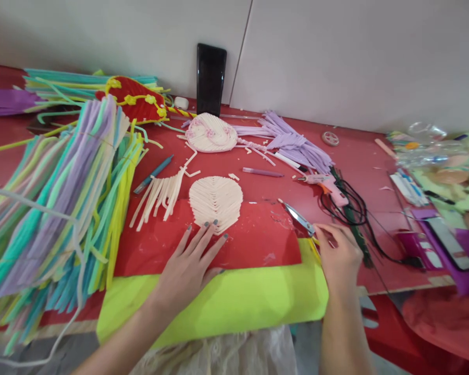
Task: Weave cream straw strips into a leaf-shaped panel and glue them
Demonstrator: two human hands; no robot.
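Observation:
A cream leaf-shaped piece (216, 200) made of fuzzy pipe cleaner strips lies flat, partly on a red sheet (266, 234). My left hand (197, 255) is spread out, its fingertips resting on the lower tip of that piece. My right hand (338, 250) is closed around the yellow handles of scissors (301, 219), whose blades point up and left over the sheet's right side. Left of the leaf shape lie short cream strips (164, 192). Behind it sits a round cream piece (211, 133) with pink flowers and a twisted handle.
Bundles of coloured pipe cleaners (58, 203) fill the left side, crossed by a white cable (78, 245). A phone (211, 78) leans on the wall near a red-and-yellow piece (133, 100). Rightward are a pink glue gun (328, 187), lilac pipe cleaners (297, 140) and another phone (449, 242).

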